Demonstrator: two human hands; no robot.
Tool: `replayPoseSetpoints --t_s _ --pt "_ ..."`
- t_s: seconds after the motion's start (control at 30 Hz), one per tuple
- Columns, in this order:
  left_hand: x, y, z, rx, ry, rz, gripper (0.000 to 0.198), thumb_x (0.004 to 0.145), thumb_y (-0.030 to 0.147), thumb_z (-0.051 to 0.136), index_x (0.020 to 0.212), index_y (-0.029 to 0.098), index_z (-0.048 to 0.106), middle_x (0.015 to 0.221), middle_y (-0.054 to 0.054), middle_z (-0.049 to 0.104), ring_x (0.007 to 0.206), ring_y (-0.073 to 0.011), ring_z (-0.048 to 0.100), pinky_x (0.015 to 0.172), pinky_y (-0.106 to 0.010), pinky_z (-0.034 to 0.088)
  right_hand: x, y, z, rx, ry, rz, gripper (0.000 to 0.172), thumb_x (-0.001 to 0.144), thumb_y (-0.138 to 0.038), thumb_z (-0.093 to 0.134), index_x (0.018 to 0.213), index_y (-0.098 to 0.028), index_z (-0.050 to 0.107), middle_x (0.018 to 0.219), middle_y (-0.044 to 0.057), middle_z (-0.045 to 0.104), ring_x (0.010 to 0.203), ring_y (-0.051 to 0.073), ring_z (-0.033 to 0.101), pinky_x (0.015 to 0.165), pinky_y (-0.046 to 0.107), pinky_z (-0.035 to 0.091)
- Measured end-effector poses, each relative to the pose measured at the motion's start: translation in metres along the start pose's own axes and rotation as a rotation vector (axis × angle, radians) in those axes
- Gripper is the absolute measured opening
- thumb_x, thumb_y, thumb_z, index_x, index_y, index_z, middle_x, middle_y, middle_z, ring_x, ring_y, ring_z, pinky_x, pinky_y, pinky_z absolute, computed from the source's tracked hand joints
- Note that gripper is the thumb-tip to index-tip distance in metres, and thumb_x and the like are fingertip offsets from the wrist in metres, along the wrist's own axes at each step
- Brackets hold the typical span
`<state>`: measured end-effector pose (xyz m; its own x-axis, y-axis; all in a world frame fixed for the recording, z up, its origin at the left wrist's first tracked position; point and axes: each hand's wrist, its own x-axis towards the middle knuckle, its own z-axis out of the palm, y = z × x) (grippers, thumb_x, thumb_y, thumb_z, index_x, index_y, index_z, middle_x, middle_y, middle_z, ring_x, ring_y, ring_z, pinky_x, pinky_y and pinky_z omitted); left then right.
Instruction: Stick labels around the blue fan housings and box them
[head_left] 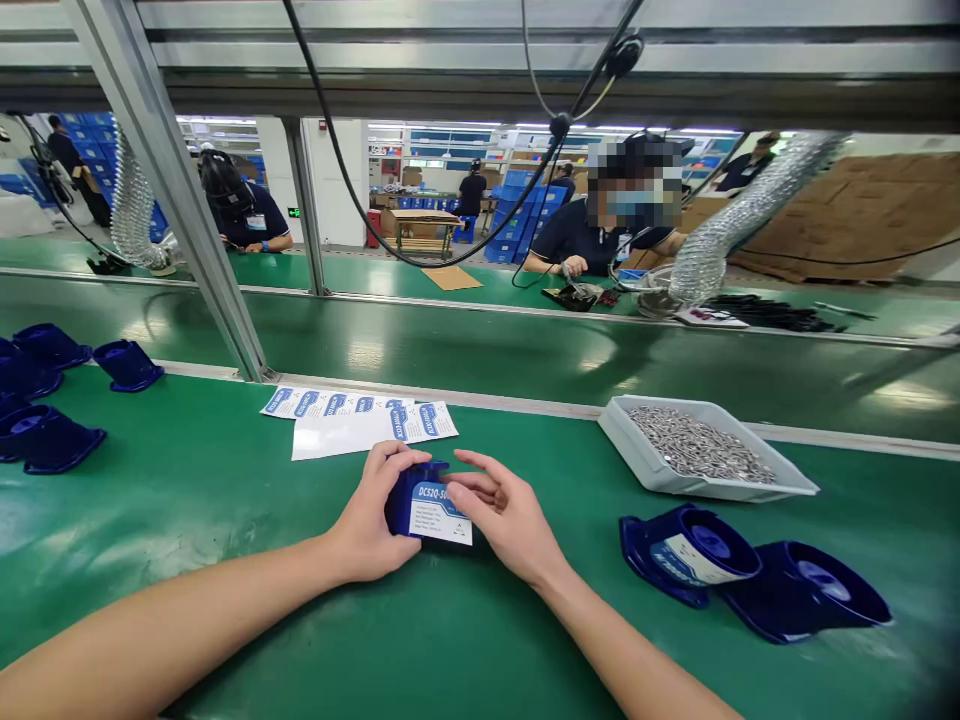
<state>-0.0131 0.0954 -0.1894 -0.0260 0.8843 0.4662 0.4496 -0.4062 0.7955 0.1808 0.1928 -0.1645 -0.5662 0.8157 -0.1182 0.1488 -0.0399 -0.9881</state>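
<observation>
In the middle of the bench, my left hand [381, 520] is wrapped around a dark blue plastic housing [400, 505]. A white and blue printed label [439, 525] lies across the housing's near side, its text beginning "DC52Q". My right hand [506, 512] is at the label's upper right, thumb and bent fingers over its edge, the index finger stretched out and apart from the thumb. Whether those fingertips press on the label is hard to tell. Behind my hands lie label sheets [337, 436], one with much of its backing bare.
Two blue housings [810, 590] rest at the right, one labelled. Behind them stands a white tray [622, 440] of small metal parts. Several more housings [129, 364] sit at the far left. A metal post [187, 200] rises from the bench edge. A co-worker [585, 235] sits opposite.
</observation>
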Motion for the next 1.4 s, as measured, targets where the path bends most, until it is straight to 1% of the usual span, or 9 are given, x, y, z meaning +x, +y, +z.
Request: replayPoseSetpoints --t_s 0.17,0.33,0.57,0.8,0.9,1.03,1.17,1.27,1.4 --pt "-0.001 0.003 0.002 0.061 -0.034 0.113 0.092 0.064 -0.002 0.063 0.147 0.032 0.046 0.139 -0.011 0.040 0.136 -0.0315 0.044 0.119 -0.056 0.043 -0.002 -0.001 0.012 0.099 -0.061 0.034 0.087 0.070 -0.062 0.088 0.138 -0.016 0.057 0.115 0.012 0.074 0.103 0.023 0.074 0.089 0.031 0.062" --pt "0.000 0.008 0.003 0.129 -0.032 0.136 0.089 0.067 -0.001 0.064 0.148 0.033 0.048 0.138 -0.010 0.043 0.135 -0.0303 0.045 0.119 -0.054 0.043 -0.002 -0.005 0.015 0.146 -0.048 0.066 0.087 0.067 -0.057 0.091 0.135 -0.014 0.058 0.108 0.011 0.075 0.096 0.021 0.075 0.083 0.029 0.061" --pt "0.001 0.010 0.002 0.186 -0.017 0.151 0.083 0.071 0.002 0.068 0.146 0.033 0.052 0.135 -0.009 0.048 0.130 -0.0271 0.049 0.114 -0.047 0.046 -0.009 0.000 0.023 -0.084 0.010 -0.044 0.081 0.070 -0.047 0.088 0.139 -0.021 0.054 0.123 0.008 0.069 0.113 0.022 0.068 0.099 0.035 0.057" --pt "0.005 0.009 -0.002 0.156 -0.021 0.072 0.074 0.074 0.013 0.077 0.142 0.032 0.055 0.135 -0.009 0.047 0.130 -0.0272 0.051 0.116 -0.048 0.045 -0.012 -0.002 0.020 -0.316 -0.076 -0.124 0.093 0.068 -0.043 0.090 0.147 -0.025 0.045 0.140 0.010 0.058 0.127 0.027 0.060 0.103 0.041 0.055" --pt "0.005 0.009 -0.002 0.163 -0.013 0.079 0.075 0.074 0.011 0.075 0.143 0.032 0.055 0.136 -0.009 0.047 0.130 -0.0273 0.051 0.115 -0.048 0.046 -0.010 -0.004 0.019 -0.257 -0.065 -0.116 0.089 0.067 -0.041 0.091 0.142 -0.025 0.047 0.133 0.009 0.063 0.121 0.025 0.064 0.098 0.038 0.057" --pt "0.002 0.010 -0.002 0.236 -0.023 0.151 0.079 0.074 0.006 0.072 0.145 0.034 0.053 0.137 -0.009 0.048 0.131 -0.0269 0.050 0.115 -0.048 0.047 -0.008 -0.005 0.018 -0.057 -0.090 -0.095 0.071 0.070 -0.041 0.089 0.128 -0.020 0.053 0.109 0.006 0.073 0.097 0.019 0.071 0.087 0.031 0.057" --pt "0.002 0.010 -0.003 0.283 -0.047 0.217 0.083 0.072 0.002 0.070 0.147 0.034 0.052 0.137 -0.009 0.049 0.132 -0.0270 0.049 0.116 -0.047 0.045 -0.004 -0.006 0.016 0.081 -0.091 -0.068 0.063 0.070 -0.048 0.089 0.112 -0.016 0.056 0.098 0.007 0.076 0.092 0.019 0.073 0.080 0.027 0.055" --pt "0.003 0.009 -0.003 0.297 -0.046 0.218 0.083 0.072 0.003 0.070 0.148 0.032 0.052 0.137 -0.010 0.049 0.132 -0.0276 0.050 0.115 -0.048 0.046 -0.002 -0.007 0.016 0.064 -0.086 -0.045 0.062 0.072 -0.052 0.086 0.112 -0.016 0.056 0.096 0.008 0.076 0.091 0.020 0.073 0.076 0.027 0.054" --pt "0.003 0.007 -0.003 0.298 -0.020 0.197 0.078 0.075 0.007 0.073 0.146 0.032 0.054 0.137 -0.010 0.050 0.130 -0.0276 0.052 0.113 -0.047 0.048 -0.009 -0.012 0.018 -0.156 -0.077 -0.103 0.061 0.076 -0.047 0.083 0.122 -0.019 0.053 0.109 0.006 0.073 0.103 0.020 0.070 0.087 0.031 0.055"
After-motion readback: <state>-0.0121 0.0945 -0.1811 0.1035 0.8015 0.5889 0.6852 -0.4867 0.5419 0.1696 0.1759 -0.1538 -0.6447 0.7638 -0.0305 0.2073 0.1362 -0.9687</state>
